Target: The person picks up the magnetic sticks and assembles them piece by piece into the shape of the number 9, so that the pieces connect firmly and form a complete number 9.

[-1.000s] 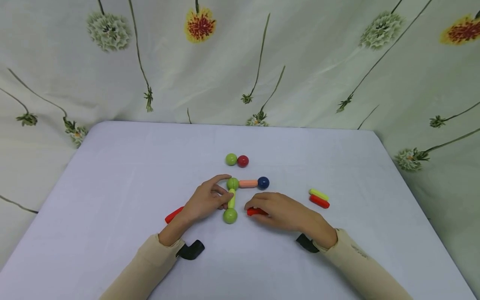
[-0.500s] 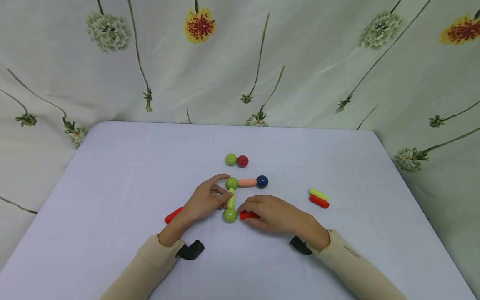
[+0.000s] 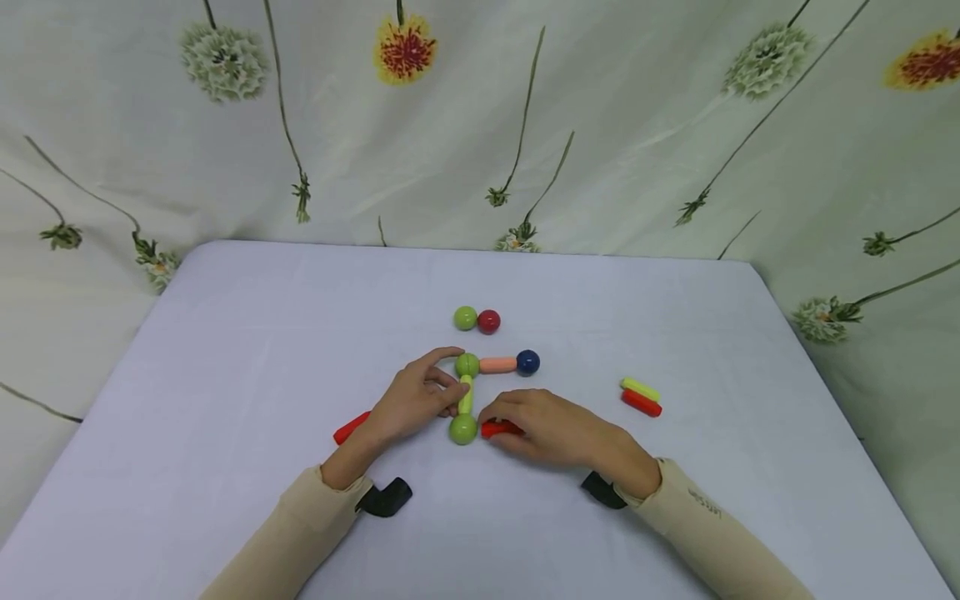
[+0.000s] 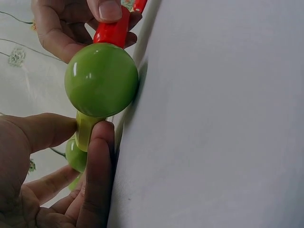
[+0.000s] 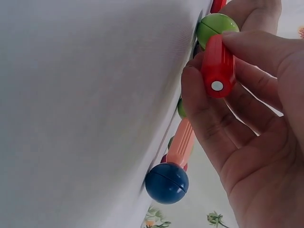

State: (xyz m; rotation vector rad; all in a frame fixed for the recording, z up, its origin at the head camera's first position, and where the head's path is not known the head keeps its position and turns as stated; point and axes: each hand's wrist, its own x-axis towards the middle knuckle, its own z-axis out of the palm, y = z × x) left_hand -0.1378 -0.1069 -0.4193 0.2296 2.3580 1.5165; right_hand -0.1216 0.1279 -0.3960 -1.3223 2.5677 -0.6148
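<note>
A yellow-green magnetic stick (image 3: 466, 398) is pinched between thumb and finger of my left hand (image 3: 408, 402). Its near end carries a green ball (image 3: 462, 429), its far end another green ball (image 3: 467, 365), which my left index finger reaches. From that far ball a salmon stick (image 3: 498, 365) runs right to a dark blue ball (image 3: 528, 362). My right hand (image 3: 558, 429) pinches a red magnetic stick (image 5: 218, 64), a pale round disc showing on its free end. In the left wrist view, the red stick's other end meets the near green ball (image 4: 101, 80).
A loose green ball (image 3: 465, 318) and a red ball (image 3: 489, 322) sit together farther back. To the right lie a yellow stick (image 3: 640, 388) and a red stick (image 3: 641, 403). Another red stick (image 3: 351, 427) is partly behind my left wrist. The white table (image 3: 285, 333) meets a flowered cloth behind.
My right hand has moved left with the red stick, bringing its end to the near green ball. My left hand keeps its hold on the yellow-green stick; the view has shifted slightly.
</note>
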